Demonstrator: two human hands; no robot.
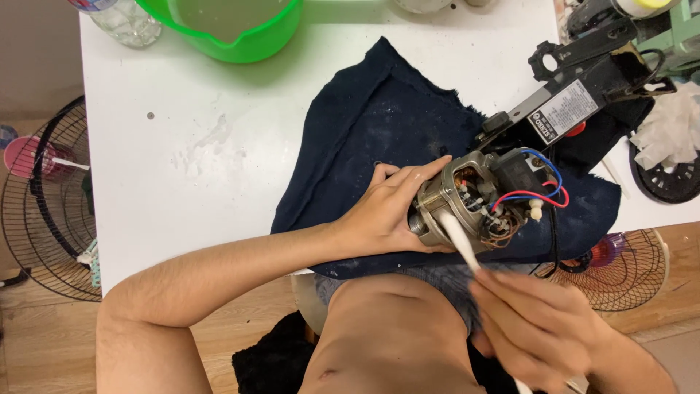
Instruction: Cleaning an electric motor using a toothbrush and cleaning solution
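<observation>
So the fan motor (467,204) sits right of centre in the frame, lying on its side on a dark blue cloth (379,124) spread over the white table (175,146), with its windings and the red, blue and white wires (536,191) exposed on the right-hand end. The left hand (390,211) is wrapped around the metal housing from the left, fingers curled over the top and thumb underneath, keeping it steady. The right hand (539,332), low in the right of the frame and a bit blurred, is closed around the handle of a white stick-like tool (459,241), maybe a brush or a toothbrush; its tip reaches up against the underside of the motor casing, just beside the left thumb. Looks to me like the cleaning or scrubbing stage of the motor body. I'd guess the next bit calls for a firm hold with the left hand and probably turning the motor to get at another face, while keeping the tool off those thin wires. Behind the motor, toward the upper right, lies a black bracket piece with a label (576,95), and a crumpled white tissue (667,135) is at the right edge. A green plastic jug (233,29) stands at the top of the frame, and fan grilles (44,197) rest on the floor at left.
</observation>
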